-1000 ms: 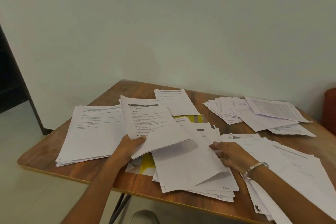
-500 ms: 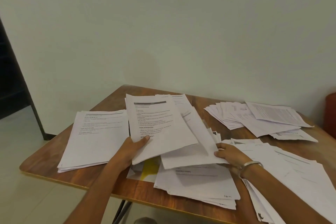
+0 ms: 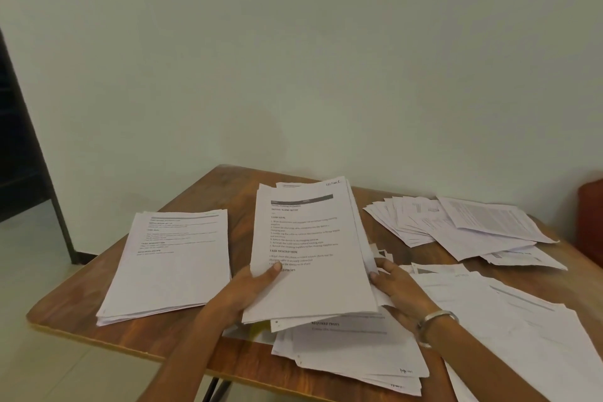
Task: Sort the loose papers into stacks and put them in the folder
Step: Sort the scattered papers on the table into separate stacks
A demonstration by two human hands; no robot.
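A bundle of printed sheets [image 3: 313,248] is lifted above the middle of the wooden table [image 3: 225,192]. My left hand [image 3: 251,287] grips its lower left edge, thumb on top of the text. My right hand [image 3: 399,287], with a metal bangle at the wrist, holds its right edge, fingers under the sheets. Below the bundle lies a loose pile of papers [image 3: 352,356] at the table's front edge. A sliver of the yellow folder [image 3: 257,331] shows under the bundle, mostly hidden. A squared stack [image 3: 173,261] lies to the left.
A fanned spread of papers [image 3: 456,225] covers the far right of the table, and more sheets [image 3: 509,330] lie at the near right. A red seat [image 3: 590,215] stands at the right edge. A dark door frame [image 3: 29,153] is on the left.
My right hand has brought its sheets under the left hand's sheets, so both hands hold one bundle. The bundle has risen and turned more upright, covering the folder's yellow patch.
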